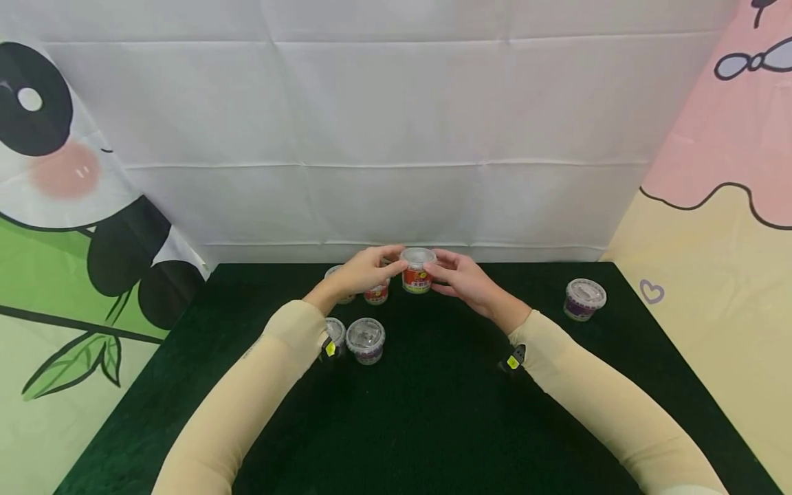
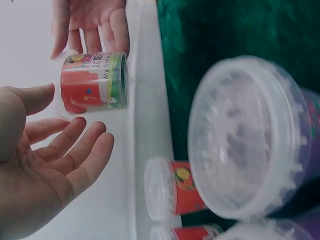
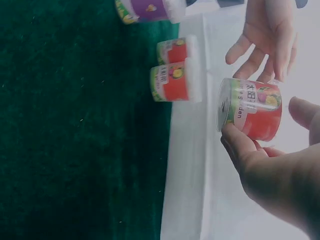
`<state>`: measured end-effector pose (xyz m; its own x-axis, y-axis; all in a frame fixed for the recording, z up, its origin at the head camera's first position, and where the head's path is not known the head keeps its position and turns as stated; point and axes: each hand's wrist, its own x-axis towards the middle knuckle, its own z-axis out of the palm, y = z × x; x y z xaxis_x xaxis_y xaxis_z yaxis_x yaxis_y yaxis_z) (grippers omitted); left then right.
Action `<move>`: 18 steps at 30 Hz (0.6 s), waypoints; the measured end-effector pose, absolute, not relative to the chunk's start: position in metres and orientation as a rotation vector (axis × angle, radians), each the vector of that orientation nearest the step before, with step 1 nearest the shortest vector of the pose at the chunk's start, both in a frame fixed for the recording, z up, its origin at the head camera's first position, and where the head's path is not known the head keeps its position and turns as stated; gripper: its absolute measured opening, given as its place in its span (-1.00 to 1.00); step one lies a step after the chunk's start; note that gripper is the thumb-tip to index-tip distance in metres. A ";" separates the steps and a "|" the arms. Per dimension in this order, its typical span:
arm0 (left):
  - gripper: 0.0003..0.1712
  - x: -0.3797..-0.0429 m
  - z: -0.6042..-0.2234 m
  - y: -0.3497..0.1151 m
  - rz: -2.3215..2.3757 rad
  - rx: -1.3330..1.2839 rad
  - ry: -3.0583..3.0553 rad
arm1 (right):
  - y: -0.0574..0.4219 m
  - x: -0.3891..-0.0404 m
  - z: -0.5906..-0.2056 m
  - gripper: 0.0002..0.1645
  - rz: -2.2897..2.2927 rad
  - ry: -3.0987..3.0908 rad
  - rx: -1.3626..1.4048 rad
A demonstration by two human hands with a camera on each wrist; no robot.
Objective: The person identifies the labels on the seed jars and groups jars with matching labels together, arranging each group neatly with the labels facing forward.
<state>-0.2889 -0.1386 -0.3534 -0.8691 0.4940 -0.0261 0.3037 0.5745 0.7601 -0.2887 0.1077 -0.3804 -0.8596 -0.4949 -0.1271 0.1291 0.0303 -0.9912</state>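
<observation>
A small clear plastic jar with a red and green label [image 1: 417, 275] is up off the table between the two hands. My right hand [image 1: 464, 278] holds it from the right, with the forefinger along its base in the right wrist view. From the other side my left hand [image 1: 365, 268] holds it near the lid with thumb and fingertips; how firmly is hard to see. Two red-label jars stand behind the left hand, one [image 1: 376, 294] partly hidden. Below the left wrist are two purple-label jars, one [image 1: 366, 341] in full view and another [image 1: 335, 331] partly behind the sleeve.
Another purple-label jar [image 1: 584, 300] stands alone at the table's right. Dark green cloth covers the table [image 1: 421, 419]. A white sheet [image 1: 383, 137] hangs right behind its back edge, with printed cartoon cloths on both sides.
</observation>
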 end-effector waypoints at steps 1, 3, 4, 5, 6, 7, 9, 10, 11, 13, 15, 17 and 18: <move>-0.35 -0.291 -0.355 -0.139 1.127 0.683 2.602 | 0.106 -0.291 -0.383 -0.24 -1.870 1.892 -0.363; -0.36 -0.296 -0.360 -0.140 1.036 0.722 2.655 | 0.102 -0.296 -0.389 -0.21 -1.846 1.927 -0.354; -0.36 -0.298 -0.363 -0.141 1.000 0.729 2.676 | 0.100 -0.298 -0.393 -0.20 -1.835 1.945 -0.345; -0.37 -0.299 -0.365 -0.141 0.966 0.735 2.692 | 0.098 -0.300 -0.396 -0.19 -1.823 1.962 -0.343; -0.37 -0.300 -0.367 -0.141 0.937 0.737 2.703 | 0.096 -0.302 -0.400 -0.18 -1.817 1.971 -0.342; -0.37 -0.302 -0.370 -0.140 0.898 0.749 2.719 | 0.094 -0.304 -0.403 -0.18 -1.816 1.975 -0.340; -0.38 -0.305 -0.373 -0.140 0.797 0.773 2.752 | 0.091 -0.307 -0.411 -0.18 -1.818 1.976 -0.329; -0.39 -0.307 -0.374 -0.139 0.746 0.782 2.766 | 0.090 -0.308 -0.414 -0.17 -1.825 1.970 -0.321; -0.39 -0.309 -0.375 -0.139 0.696 0.795 2.780 | 0.089 -0.309 -0.417 -0.17 -1.835 1.960 -0.313; -0.41 -0.312 -0.378 -0.138 0.595 0.826 2.808 | 0.086 -0.310 -0.424 -0.16 -1.858 1.940 -0.304; -0.42 -0.314 -0.380 -0.138 0.519 0.845 2.823 | 0.083 -0.311 -0.429 -0.16 -1.881 1.925 -0.292; -0.42 -0.315 -0.382 -0.137 0.463 0.859 2.831 | 0.081 -0.312 -0.434 -0.16 -1.901 1.918 -0.282; -0.43 -0.316 -0.383 -0.137 0.436 0.868 2.833 | 0.080 -0.312 -0.436 -0.17 -1.907 1.921 -0.277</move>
